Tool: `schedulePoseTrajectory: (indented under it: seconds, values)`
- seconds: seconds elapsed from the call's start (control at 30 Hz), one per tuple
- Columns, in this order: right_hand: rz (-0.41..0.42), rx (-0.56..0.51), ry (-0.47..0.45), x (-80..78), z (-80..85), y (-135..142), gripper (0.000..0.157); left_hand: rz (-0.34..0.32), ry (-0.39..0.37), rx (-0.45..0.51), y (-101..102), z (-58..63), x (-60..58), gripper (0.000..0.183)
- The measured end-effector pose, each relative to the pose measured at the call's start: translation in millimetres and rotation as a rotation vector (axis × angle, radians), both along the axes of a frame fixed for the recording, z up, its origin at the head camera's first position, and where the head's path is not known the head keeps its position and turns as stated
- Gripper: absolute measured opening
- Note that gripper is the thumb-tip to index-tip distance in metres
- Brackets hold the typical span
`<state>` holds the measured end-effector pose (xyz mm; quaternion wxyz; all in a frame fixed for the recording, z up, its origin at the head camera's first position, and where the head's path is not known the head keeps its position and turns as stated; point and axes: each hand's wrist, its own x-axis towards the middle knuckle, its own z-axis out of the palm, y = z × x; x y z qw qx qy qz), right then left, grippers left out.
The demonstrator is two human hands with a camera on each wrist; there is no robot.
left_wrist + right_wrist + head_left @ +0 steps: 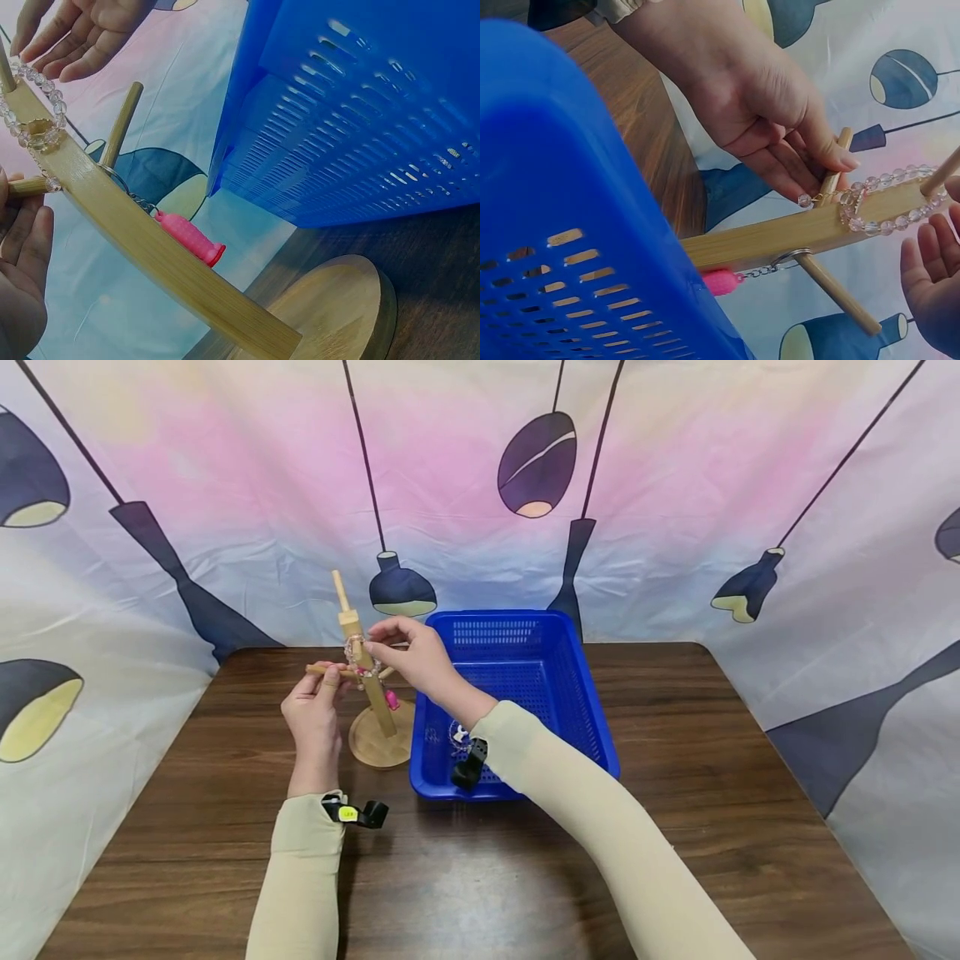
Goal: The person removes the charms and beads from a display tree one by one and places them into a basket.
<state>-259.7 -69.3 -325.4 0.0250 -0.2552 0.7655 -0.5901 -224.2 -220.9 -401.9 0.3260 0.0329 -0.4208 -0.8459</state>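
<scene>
A wooden peg stand [378,706] with a round base leans to the left. My left hand [315,706] pinches one of its side pegs [831,180] between thumb and fingers. A bracelet of clear pinkish beads [51,97] hangs on the upper peg and lies against the post. My right hand [420,660] is beside the top of this bracelet, fingers loosely extended, fingertips close to the upper peg. Near the left hand's peg, a small chain with a bead [805,200] dangles. A pink keychain [187,236] hangs by its ring from another peg.
Right of the stand, close to it, is a blue perforated basket [592,718]. Inside it lies a blue-and-white trinket [459,735], partly behind the right wrist. The wooden table [675,843] meets a printed cloth backdrop [465,468] behind.
</scene>
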Motion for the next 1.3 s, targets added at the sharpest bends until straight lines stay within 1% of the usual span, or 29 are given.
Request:
schedulePoseTrajectory:
  seconds: [0.23,0.6,0.77,1.0,1.3]
  values:
    - [-0.017,-0.021,0.019,-1.2,-2.5,-5.9,0.022,-0.012,0.009,0.016,-0.1,-0.4,0.8,0.006]
    - [-0.036,-0.005,0.041,-0.5,-2.8,-8.0,0.018,-0.021,0.010,0.015,0.3,-0.4,0.0,0.010]
    - [-0.037,-0.005,0.031,-0.4,-1.0,-9.6,0.018,-0.020,0.010,0.025,-0.5,0.2,0.3,0.009]
    - [-0.050,0.021,0.018,-1.4,0.5,-9.7,0.018,-0.005,-0.002,0.003,-1.2,0.6,-0.1,0.008]
    - [-0.034,0.043,0.021,-1.4,2.0,-7.4,0.018,-0.004,0.002,0.004,-0.9,0.8,0.2,0.009]
